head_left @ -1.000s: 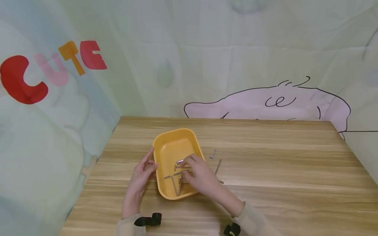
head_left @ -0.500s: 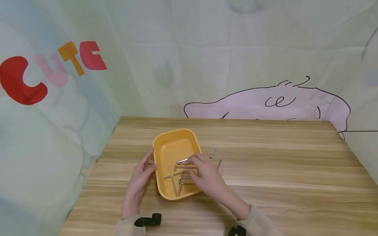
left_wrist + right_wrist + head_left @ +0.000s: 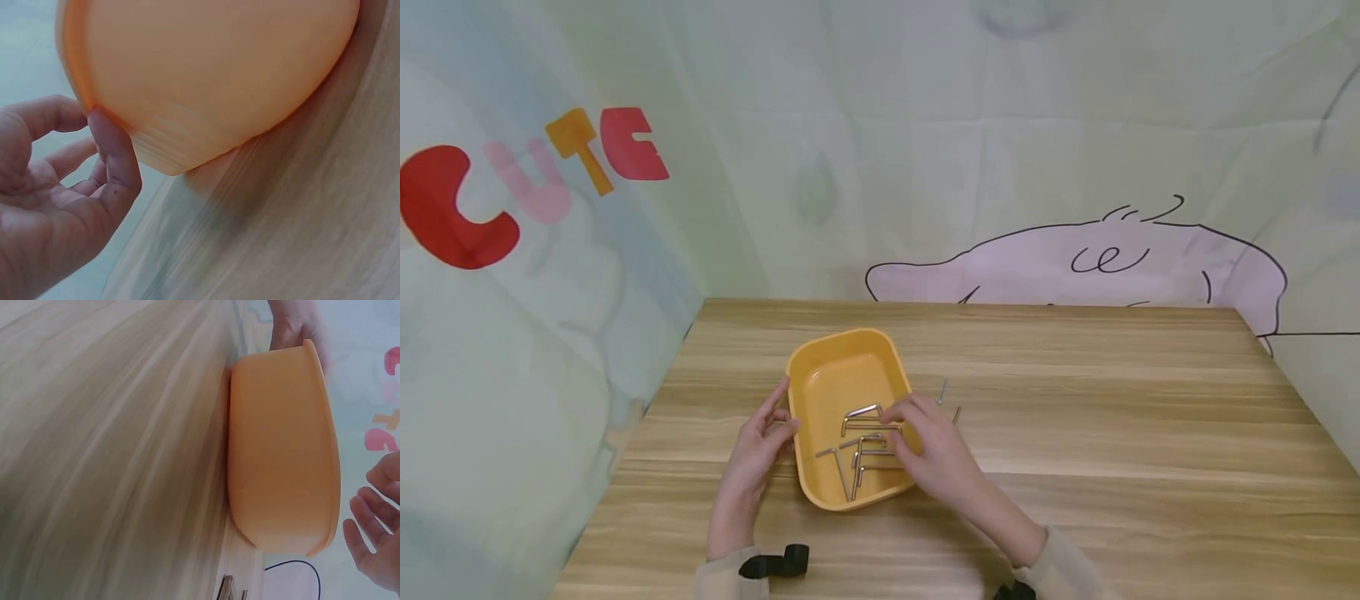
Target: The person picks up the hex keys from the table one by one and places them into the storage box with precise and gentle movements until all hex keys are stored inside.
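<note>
A yellow plastic tray stands on the table, with several L-shaped metal hex keys lying in its near half. My left hand holds the tray's left rim; in the left wrist view, thumb and a finger meet at the rim. Above the tray's right rim is my right hand, fingers bent and no key visible in them. It covers the right ends of some keys. The right wrist view has the right hand beside the tray's rim, its fingers loosely curved and apart.
On the wooden table, right of the tray, lie a small hex key and another key, partly hidden by the right hand. A printed cloth hangs behind the table.
My right hand has drawn back to the right, from over the keys to the tray's right rim. More of the keys in the tray now show. The left hand has stayed on the rim.
</note>
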{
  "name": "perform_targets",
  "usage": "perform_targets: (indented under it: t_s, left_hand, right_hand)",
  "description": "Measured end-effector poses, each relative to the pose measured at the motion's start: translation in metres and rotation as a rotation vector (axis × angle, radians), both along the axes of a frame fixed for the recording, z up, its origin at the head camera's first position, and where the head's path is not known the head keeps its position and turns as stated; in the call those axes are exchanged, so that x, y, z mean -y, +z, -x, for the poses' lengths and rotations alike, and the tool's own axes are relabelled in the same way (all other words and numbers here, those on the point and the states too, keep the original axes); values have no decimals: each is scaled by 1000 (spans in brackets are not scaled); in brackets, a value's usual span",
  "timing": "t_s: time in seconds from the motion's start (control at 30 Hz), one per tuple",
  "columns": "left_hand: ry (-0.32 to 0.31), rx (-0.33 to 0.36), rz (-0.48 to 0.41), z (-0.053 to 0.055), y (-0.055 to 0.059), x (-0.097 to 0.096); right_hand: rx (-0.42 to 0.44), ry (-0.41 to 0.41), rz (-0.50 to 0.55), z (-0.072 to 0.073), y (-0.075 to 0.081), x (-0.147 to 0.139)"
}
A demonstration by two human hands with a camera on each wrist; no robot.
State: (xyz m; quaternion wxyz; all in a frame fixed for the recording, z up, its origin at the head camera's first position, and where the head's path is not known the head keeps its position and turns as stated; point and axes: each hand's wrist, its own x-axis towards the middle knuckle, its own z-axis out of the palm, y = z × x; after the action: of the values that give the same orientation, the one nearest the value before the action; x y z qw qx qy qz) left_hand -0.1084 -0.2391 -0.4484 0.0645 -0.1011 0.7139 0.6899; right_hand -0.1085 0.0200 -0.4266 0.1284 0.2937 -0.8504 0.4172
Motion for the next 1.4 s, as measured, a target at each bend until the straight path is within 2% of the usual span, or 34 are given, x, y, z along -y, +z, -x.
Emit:
perform_targets:
  t_s: [0.57,0.77,1.17,1.4]
  left_hand:
    - [16,13,0,-2,-1,3]
    - [12,7,-14,-1,0,3]
    - [15,17,-23,-1,0,-1]
    - [24,24,-17,-1,0,-2]
  right_hand:
    - [-161,51,40,3,-22,-24]
    - [-160,61,37,6,-27,-34]
    - [-228,98,-154,15,-32,-56]
    - [-223,94,-242,23,-39,-67]
